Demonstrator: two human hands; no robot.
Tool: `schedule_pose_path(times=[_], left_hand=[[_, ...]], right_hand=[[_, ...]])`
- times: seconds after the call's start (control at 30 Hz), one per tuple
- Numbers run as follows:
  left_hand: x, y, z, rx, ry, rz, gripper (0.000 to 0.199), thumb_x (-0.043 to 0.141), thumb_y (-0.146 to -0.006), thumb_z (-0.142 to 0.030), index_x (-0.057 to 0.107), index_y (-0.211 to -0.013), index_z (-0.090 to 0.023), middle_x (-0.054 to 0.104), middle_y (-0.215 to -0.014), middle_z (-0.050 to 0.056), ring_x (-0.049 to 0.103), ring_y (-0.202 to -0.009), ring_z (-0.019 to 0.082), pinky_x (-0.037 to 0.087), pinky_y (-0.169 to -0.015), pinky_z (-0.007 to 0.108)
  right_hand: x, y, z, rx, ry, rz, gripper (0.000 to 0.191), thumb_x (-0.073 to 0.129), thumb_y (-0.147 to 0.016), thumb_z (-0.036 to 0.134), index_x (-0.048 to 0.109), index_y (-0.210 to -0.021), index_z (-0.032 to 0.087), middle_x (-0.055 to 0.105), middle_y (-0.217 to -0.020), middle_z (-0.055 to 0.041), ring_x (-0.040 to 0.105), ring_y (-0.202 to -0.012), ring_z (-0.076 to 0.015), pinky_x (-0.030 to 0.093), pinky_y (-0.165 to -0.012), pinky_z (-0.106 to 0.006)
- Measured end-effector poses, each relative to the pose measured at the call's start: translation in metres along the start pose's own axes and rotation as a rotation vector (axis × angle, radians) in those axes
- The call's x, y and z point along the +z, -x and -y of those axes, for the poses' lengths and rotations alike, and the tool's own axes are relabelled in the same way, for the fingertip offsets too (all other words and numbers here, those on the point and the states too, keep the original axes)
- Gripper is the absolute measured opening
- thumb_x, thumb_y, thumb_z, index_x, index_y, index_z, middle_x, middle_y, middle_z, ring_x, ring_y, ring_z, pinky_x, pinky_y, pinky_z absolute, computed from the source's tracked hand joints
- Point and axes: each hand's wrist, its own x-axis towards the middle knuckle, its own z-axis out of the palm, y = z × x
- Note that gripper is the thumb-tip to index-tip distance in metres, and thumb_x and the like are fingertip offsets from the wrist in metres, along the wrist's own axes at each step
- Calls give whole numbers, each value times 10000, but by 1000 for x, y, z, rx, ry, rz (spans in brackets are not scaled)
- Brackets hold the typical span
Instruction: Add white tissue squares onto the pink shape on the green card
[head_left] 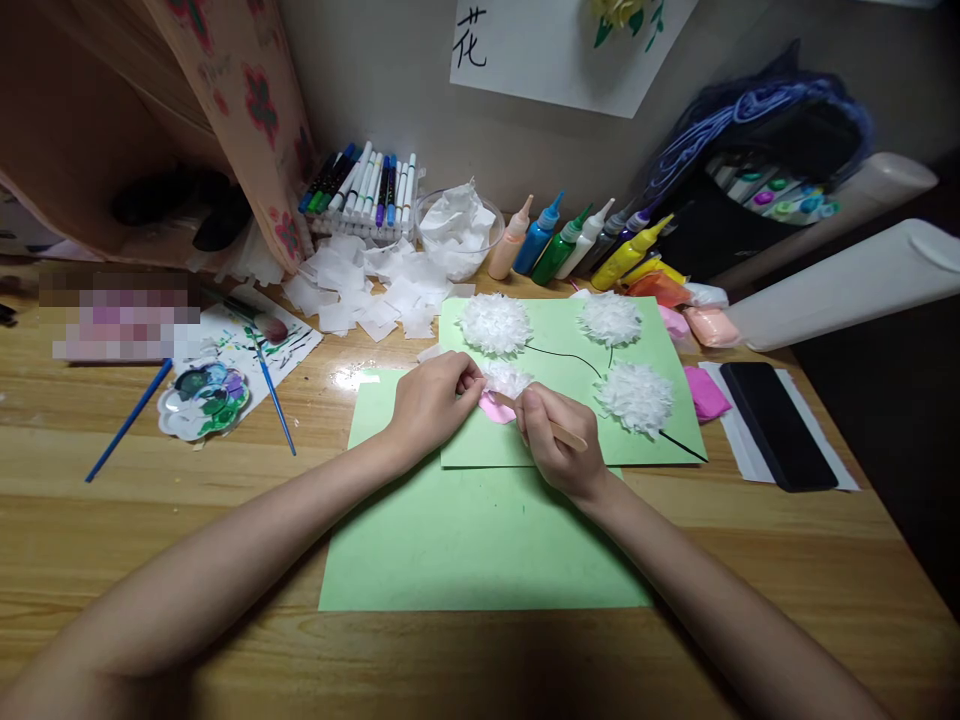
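Note:
My right hand (562,440) grips a wooden craft stick (568,436), its far end over a round pink patch (496,407) on a green sheet of paper (555,450). Beside the patch, my left hand (435,400) is closed with fingertips pinched together; what they hold, if anything, is hidden. Just beyond both hands is a partly filled white tissue-paper puff (506,377). Fuller white puffs stand on the same sheet: one at back left (495,323), one at back right (610,318) and one at right (636,398). Thin black lines run from them.
A second green sheet (480,550) lies underneath. White tissue squares (375,285) are scattered behind, near a bowl (459,235) of tissue. Paint bottles (562,245) and markers (367,190) line the back. A paint palette (202,400) and brushes (276,400) lie left; a phone (778,425) right.

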Motion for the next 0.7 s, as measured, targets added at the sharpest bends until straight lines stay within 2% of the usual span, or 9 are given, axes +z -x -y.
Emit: schedule_pose_path(times=[0.2, 0.3, 0.5, 0.7], left_hand=[[0, 0, 0, -1, -12, 2, 139, 498, -870, -302, 588, -808, -217, 669, -810, -4, 591, -770, 163, 360, -598, 279], [-1, 0, -1, -2, -16, 2, 169, 483, -885, -325, 588, -807, -217, 670, -811, -1, 591, -767, 166, 355, -597, 284], [-1, 0, -2, -14, -37, 9, 212, 442, -909, -336, 594, -822, -217, 676, -840, 14, 588, -792, 180, 350, -616, 292], [-2, 0, -2, -17, -76, 11, 263, 389, -932, -328, 581, -798, -208, 664, -824, 17, 576, -783, 182, 330, -611, 290]], right_hand=[[4, -6, -1, 6, 2, -8, 388, 321, -987, 300, 386, -613, 224, 401, -504, 23, 384, -444, -121, 305, -489, -290], [6, -12, 2, 107, -81, -43, 393, 350, -980, 324, 407, -605, 223, 426, -489, 26, 414, -440, -122, 339, -492, -283], [11, -28, 8, 397, -229, -139, 429, 363, -974, 382, 421, -580, 222, 479, -409, 30, 503, -441, -135, 414, -500, -272], [7, -31, 13, 433, -302, -108, 417, 431, -947, 415, 453, -584, 212, 511, -411, 24, 509, -441, -132, 386, -461, -257]])
